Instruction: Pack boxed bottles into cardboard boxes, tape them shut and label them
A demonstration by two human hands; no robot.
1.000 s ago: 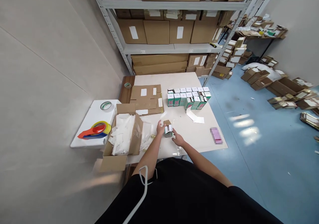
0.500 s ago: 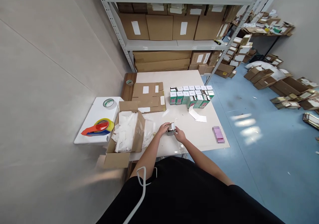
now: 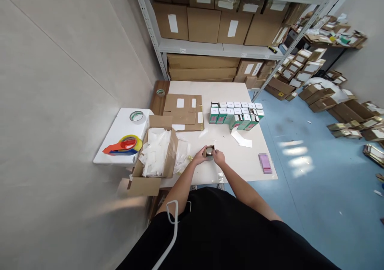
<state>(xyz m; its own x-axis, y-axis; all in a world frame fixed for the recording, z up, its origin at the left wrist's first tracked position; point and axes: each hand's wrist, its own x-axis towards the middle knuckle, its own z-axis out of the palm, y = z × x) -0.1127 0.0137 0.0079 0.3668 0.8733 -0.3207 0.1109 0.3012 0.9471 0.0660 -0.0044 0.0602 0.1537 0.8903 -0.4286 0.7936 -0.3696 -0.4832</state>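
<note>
Over the near part of the table, a small carton (image 3: 205,154) is tipped so its opened top faces me. Inside it shows a round, shiny top (image 3: 209,151) of something whose kind I cannot make out. My left hand (image 3: 199,156) is wrapped around the carton's left side. At the right edge of the opening, my right hand (image 3: 219,157) has its fingers curled closed on the carton; the fingertips are partly hidden. Farther back stand rows of white and green small boxes (image 3: 230,116), a few with raised flaps. A curved white paper strip (image 3: 240,139) lies before them.
Flattened cardboard (image 3: 180,116) lies left on the table (image 3: 192,87). An open carton of white packing material (image 3: 156,152) stands at the left edge, beside a white surface with a tape dispenser (image 3: 121,146) and tape roll (image 3: 136,116). Shelving (image 3: 222,49) rises behind; a pixelated pink item (image 3: 265,163) lies right.
The carton has been tilted toward me; its flaps stood up earlier, and the round shiny top now shows. My right hand has closed in from beside it. The view has shifted slightly.
</note>
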